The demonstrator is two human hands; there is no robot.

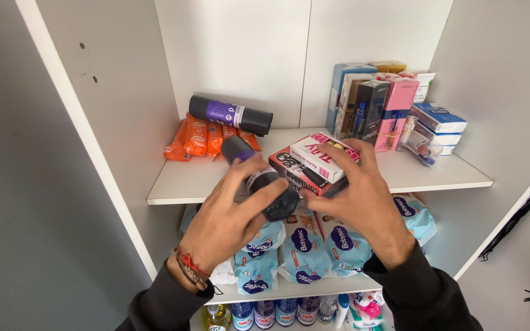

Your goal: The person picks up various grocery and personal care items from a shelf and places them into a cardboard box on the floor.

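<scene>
While both hands are working in front of a white cupboard (124, 141), its upper shelf (400, 175) is carrying an orange pack (200, 136) at the back left with a second black roll (231, 114) lying across it, and a cluster of upright boxes (372, 101) at the back right, with flat blue-and-white boxes (438, 119) stacked beside them. The shelf below is holding pale blue soft packs (305, 248) packed side by side, and the lowest level is showing bottles (265, 312), cut off by the bottom edge.

The hands are hiding much of the soft packs, and the small items beside the flat boxes are too small to make out.

The left hand (225, 224) is reaching up and forward, fingers wrapped around a black roll (262, 178) that is tilting over the shelf's front edge. The right hand (366, 202) is spreading its fingers over two boxes (311, 164), one white and pink, one dark red, stacked at the shelf's front; it is touching them, but whether it is clamping them is not clear. Dark sleeves are covering both wrists, and a red cord bracelet (188, 265) is sitting on the left one.
</scene>
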